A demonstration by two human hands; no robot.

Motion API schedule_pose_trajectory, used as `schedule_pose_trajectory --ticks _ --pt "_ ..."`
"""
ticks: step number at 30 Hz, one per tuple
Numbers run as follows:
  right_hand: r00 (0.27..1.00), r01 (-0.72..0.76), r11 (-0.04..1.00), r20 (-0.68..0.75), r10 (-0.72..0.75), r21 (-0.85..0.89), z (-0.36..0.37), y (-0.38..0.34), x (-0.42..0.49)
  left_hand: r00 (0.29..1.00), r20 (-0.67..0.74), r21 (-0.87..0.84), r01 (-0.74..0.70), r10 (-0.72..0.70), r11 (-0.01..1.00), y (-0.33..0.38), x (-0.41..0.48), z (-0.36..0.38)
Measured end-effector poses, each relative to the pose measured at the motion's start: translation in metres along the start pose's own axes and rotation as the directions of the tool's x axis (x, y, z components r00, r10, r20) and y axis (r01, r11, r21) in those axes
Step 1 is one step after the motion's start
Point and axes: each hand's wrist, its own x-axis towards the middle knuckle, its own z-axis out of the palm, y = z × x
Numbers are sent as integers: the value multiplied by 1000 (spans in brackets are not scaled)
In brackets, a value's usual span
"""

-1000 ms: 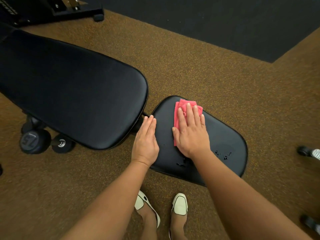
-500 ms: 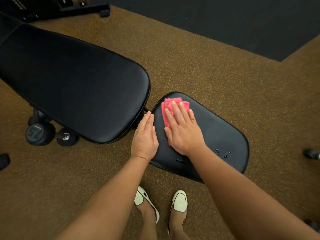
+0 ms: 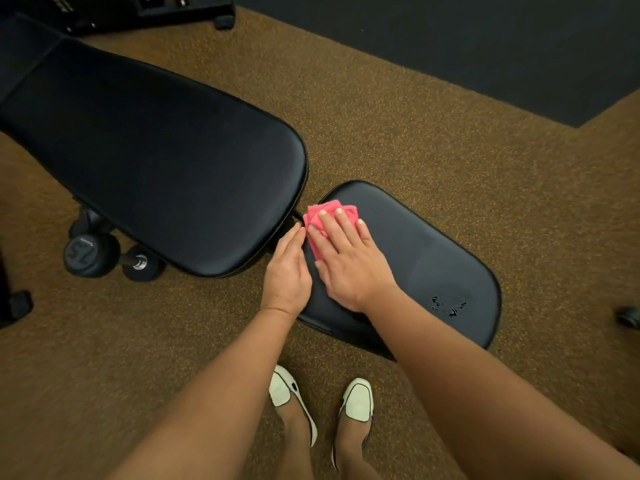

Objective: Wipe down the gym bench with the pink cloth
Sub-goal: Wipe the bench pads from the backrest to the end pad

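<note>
On the narrow end of the seat pad of the gym bench, close to the gap before the long back pad, lies the pink cloth. It is folded, and most of it is hidden under my palm. My right hand lies flat on top of it. The fingers are straight and a little spread, and they press the cloth down on the black vinyl. Only the far edge and the left corner of the cloth show beyond my fingertips.

My left hand rests at the left edge of the same pad, also flat, with the fingers together. It holds nothing. Its fingertips are just beside the left edge of the cloth (I cannot tell if they really touch it). The two hands lie side by side, very near each other.

Toward the wide end of the seat pad, well apart from the cloth, some small wet drops shine on the surface.

A black dumbbell lies on the brown speckled floor, partly under the back pad, and the number on its end looks like 25. Below my arms I see my two pale shoes with dark trim. A dark mat covers the floor at the far side.
</note>
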Motion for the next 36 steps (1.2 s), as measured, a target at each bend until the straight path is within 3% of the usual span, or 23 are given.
schedule_pose_trajectory --ticks 6,8,15,22,25,28,34,36 --pt "928 -362 928 -61 368 92 5 -32 -9 998 -26 -124 52 -56 991 -7 1 -1" --pt "933 -346 933 -71 353 93 8 -45 -15 996 -21 -164 77 -81 983 -10 2 -2" --pt "995 -79 997 -59 81 25 4 -25 2 993 -37 -157 101 -109 982 -11 -1 -1" --pt "950 -294 951 -80 301 91 7 -41 -7 999 54 94 0 -5 996 -26 -23 -6" --pt "989 -131 990 -61 134 42 10 -36 -16 995 99 169 -40 24 985 -30 -28 -9" --pt "998 13 1000 -62 -14 -19 6 -13 -9 994 104 92 7 -17 996 -25 -31 -9" --pt "945 -313 946 -73 319 81 8 -35 -10 992 93 -33 83 -80 996 -25 -36 -9" --pt "930 -351 932 -81 358 93 11 -49 -21 991 98 -44 91 -86 995 -26 -35 -11"
